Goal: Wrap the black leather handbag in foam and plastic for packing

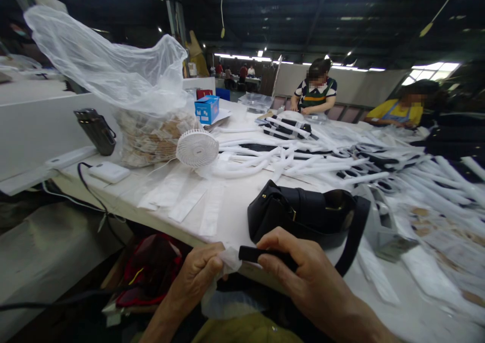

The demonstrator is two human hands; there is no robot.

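Black strap (248, 254) pinched in right hand (303, 264), thin plastic (230, 260) bunched in curled left hand (200, 268); hard tugging could rip the plastic.

One head-worn camera looks forward and down across the nearby worktable (235, 204).

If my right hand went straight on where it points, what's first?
Likely the plastic in your left hand, just past the strap you're holding; depth is unclear.
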